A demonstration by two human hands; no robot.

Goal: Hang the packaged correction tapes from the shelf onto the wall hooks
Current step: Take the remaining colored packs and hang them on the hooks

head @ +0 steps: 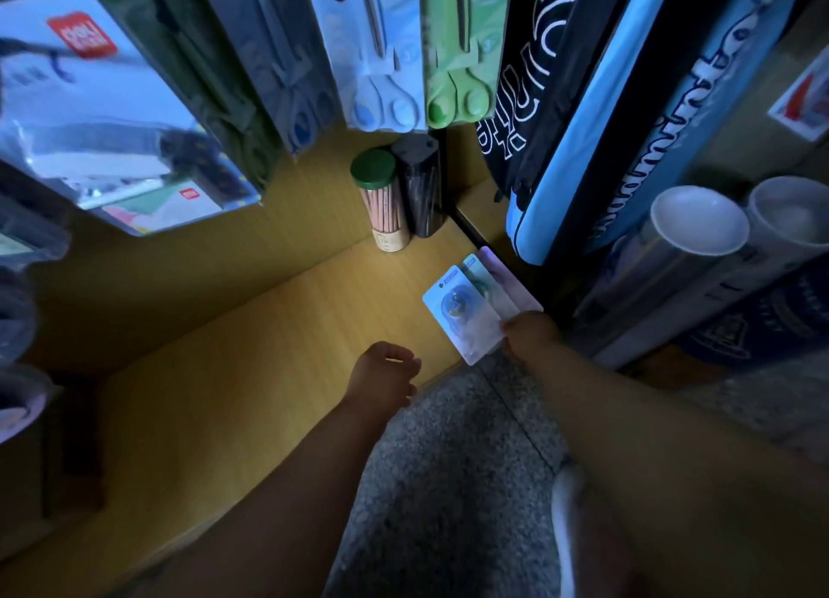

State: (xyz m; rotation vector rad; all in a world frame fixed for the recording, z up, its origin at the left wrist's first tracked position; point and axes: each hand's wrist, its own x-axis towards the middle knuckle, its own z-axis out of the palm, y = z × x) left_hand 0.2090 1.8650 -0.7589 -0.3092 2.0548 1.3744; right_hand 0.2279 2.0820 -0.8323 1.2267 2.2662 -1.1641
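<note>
right hand (531,333) gripping correction tapes (471,315), left hand (386,373) beside

- The left hand (386,375) is bare: no glove, no ring and no watch can be seen on it.
- The left forearm is bare along all its visible length, and no sleeve edge shows on it.
- The right hand (531,333) is also bare, with nothing worn on the wrist.
- The right forearm is bare too, from the wrist to the lower right corner of the view.
- Below the right forearm, near the bottom edge, there is a pale, whitish rounded shape (566,508). It is blurred, so I cannot tell if it is a shoe or a piece of clothing.
</note>
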